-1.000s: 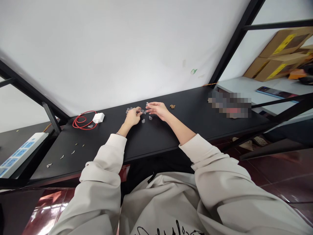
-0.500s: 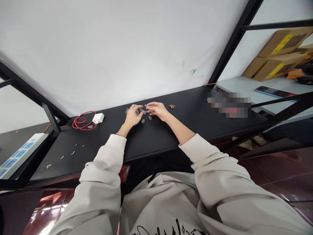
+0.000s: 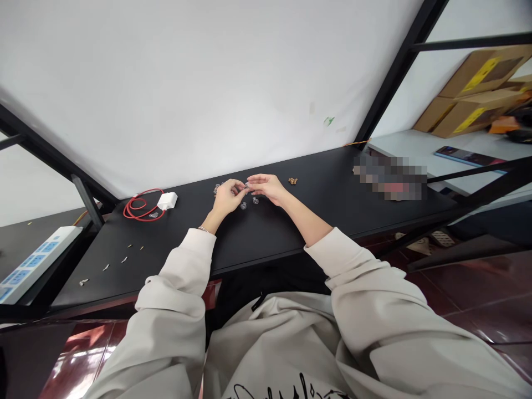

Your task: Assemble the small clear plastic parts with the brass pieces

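Observation:
My left hand [image 3: 226, 198] and my right hand [image 3: 268, 187] rest over the middle of a black table top [image 3: 266, 238], with their fingertips meeting. A tiny transparent plastic piece [image 3: 246, 185] sits between the fingertips, though it is too small to see well. Other transparent pieces [image 3: 243, 205] lie just below my hands, and one more [image 3: 216, 189] lies beyond my left hand. To the right of my right hand is a small cluster of brown beads [image 3: 293, 180].
A coiled red cable [image 3: 143, 206] and a white charger [image 3: 167, 200] lie left of my hands. Small metal bits [image 3: 124, 259] are scattered nearer the left end, beyond which stands a blue-and-white power strip [image 3: 37, 265]. A blurred patch hides something at the table's right end [image 3: 390, 177].
My hands have moved closer together, and their fingertips now meet over the transparent pieces. The loose pieces on the table look nearly unmoved.

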The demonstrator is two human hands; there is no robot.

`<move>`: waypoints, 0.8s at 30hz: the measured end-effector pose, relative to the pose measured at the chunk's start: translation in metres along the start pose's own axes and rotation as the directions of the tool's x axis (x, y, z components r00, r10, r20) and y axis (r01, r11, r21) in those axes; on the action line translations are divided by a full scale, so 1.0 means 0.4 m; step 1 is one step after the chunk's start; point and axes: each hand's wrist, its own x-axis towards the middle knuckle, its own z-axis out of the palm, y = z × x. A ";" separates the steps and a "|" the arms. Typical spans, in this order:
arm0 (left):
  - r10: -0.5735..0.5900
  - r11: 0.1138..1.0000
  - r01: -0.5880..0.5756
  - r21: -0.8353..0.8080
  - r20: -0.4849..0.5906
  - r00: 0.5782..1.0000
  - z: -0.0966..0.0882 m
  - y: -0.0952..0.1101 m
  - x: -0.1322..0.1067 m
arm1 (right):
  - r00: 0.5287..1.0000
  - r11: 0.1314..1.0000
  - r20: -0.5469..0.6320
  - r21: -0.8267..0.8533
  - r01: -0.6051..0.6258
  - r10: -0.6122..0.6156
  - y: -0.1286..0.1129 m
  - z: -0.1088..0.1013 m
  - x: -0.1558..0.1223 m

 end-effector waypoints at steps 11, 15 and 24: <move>0.131 0.991 -0.132 -0.020 -0.026 0.991 0.007 -0.018 0.002 | 0.999 1.000 0.043 -0.018 0.012 -0.012 0.005 -0.002 0.001; 0.099 0.995 -0.100 -0.019 -0.043 0.994 0.009 -0.016 0.002 | 0.999 0.999 -0.002 0.003 0.040 -0.040 0.012 -0.005 0.012; 0.004 0.999 -0.006 -0.034 -0.060 0.998 0.007 -0.014 -0.002 | 0.999 1.000 0.049 0.026 -0.010 0.009 0.001 0.000 -0.002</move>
